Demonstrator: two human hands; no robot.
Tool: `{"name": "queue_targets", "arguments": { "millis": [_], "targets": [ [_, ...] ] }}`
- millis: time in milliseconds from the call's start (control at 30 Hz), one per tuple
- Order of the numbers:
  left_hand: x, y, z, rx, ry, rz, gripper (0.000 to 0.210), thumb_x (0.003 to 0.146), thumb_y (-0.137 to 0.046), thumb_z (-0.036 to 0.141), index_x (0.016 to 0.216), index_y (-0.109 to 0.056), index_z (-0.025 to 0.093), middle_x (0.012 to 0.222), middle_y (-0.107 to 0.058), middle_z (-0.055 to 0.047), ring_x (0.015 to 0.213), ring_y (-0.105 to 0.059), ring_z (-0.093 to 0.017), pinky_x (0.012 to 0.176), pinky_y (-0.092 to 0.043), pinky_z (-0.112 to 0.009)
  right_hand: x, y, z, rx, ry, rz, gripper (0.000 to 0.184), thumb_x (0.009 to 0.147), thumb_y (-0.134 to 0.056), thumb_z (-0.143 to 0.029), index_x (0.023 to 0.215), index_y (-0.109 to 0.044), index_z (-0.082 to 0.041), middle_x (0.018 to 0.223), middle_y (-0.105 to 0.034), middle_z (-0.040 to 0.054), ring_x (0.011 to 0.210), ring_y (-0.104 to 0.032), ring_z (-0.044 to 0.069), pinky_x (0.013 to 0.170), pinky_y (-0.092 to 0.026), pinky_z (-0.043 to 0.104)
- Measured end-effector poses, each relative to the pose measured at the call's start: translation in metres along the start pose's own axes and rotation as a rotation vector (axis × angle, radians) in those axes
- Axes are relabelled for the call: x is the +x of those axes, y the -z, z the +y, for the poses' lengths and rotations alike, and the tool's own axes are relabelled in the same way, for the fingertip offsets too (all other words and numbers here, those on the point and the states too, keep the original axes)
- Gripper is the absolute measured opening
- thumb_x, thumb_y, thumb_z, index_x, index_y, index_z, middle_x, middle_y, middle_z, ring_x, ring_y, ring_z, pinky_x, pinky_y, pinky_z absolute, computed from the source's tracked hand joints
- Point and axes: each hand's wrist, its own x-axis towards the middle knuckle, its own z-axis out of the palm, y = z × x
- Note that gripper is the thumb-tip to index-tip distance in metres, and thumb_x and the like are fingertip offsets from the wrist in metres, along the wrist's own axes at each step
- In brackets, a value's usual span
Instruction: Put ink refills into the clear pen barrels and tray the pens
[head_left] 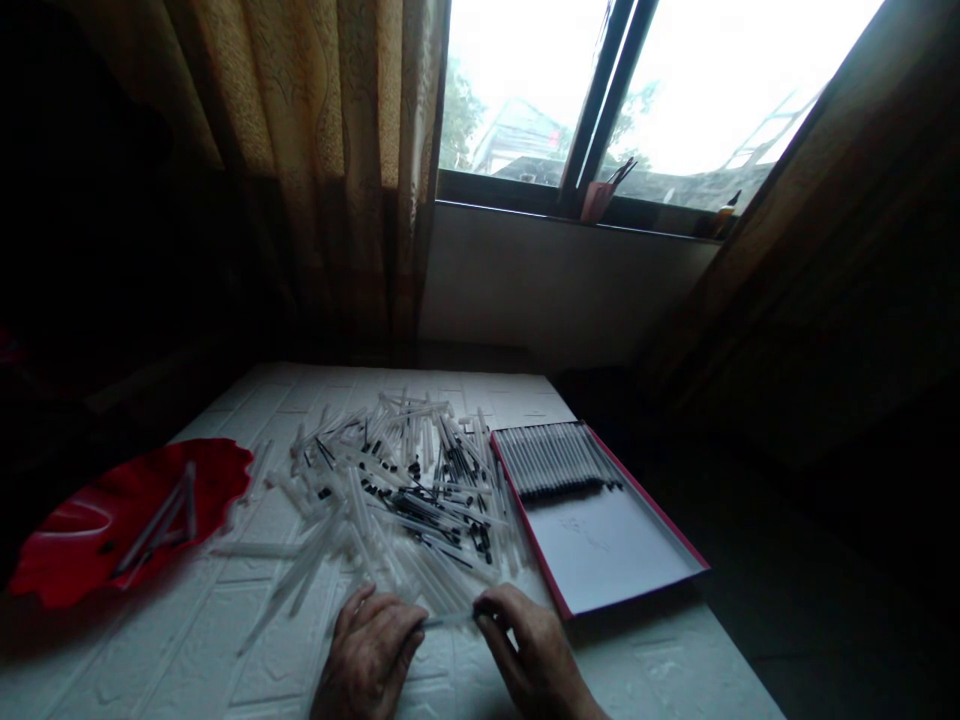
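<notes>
Near the table's front edge, my left hand point(371, 655) and my right hand point(529, 645) hold one clear pen point(448, 621) level between them. The fingers of my left hand pinch its left end. My right thumb and fingertips close on its right end, where a small dark part shows, perhaps a cap. Just beyond my hands lies a loose pile of clear pen barrels point(439, 580), thin dark refills point(457, 455) and small black caps point(375, 490). Right of the pile, a shallow red-edged box point(622, 560) holds a row of pens point(559, 460) with black ends towards me.
On the left stands a red scalloped dish point(67, 540) with several clear barrels in it. The table point(202, 640) has a white brick pattern. Beyond it are a curtain point(322, 180) and a window, with a pink cup point(597, 201) of thin sticks on the sill.
</notes>
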Motion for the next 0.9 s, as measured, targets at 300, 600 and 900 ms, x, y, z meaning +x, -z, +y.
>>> {"name": "queue_targets", "arguments": {
  "millis": [300, 600, 900],
  "targets": [
    [-0.004, 0.000, -0.001, -0.012, 0.011, -0.049, 0.017, 0.097, -0.049, 0.023, 0.110, -0.059, 0.025, 0.088, -0.076, 0.002, 0.087, -0.070, -0.018, 0.100, -0.040, -0.037, 0.002, -0.001, 0.000, -0.283, 0.033, -0.037, 0.046, 0.104, -0.027, -0.035, 0.071, -0.055, -0.021, 0.062, -0.062, 0.0011, 0.054, -0.060, 0.013, 0.053, -0.034, 0.023],
    [0.008, 0.004, 0.006, -0.036, -0.014, 0.008, 0.016, 0.097, -0.047, 0.022, 0.103, -0.062, 0.024, 0.079, -0.076, 0.003, 0.079, -0.070, -0.017, 0.097, -0.043, -0.033, -0.014, -0.015, 0.018, -0.023, -0.112, -0.024, 0.039, 0.101, -0.032, -0.043, 0.091, -0.062, -0.020, 0.071, -0.068, 0.0026, 0.060, -0.064, 0.015, 0.056, -0.040, 0.022],
    [0.010, 0.006, 0.008, -0.027, -0.009, 0.017, 0.016, 0.098, -0.046, 0.023, 0.103, -0.061, 0.024, 0.082, -0.076, 0.004, 0.080, -0.070, -0.016, 0.097, -0.042, -0.033, -0.007, 0.002, 0.003, -0.034, -0.057, -0.048, 0.016, 0.095, -0.044, -0.026, 0.089, -0.058, -0.021, 0.076, -0.067, 0.0029, 0.064, -0.064, 0.015, 0.059, -0.044, 0.022]
  ]
}}
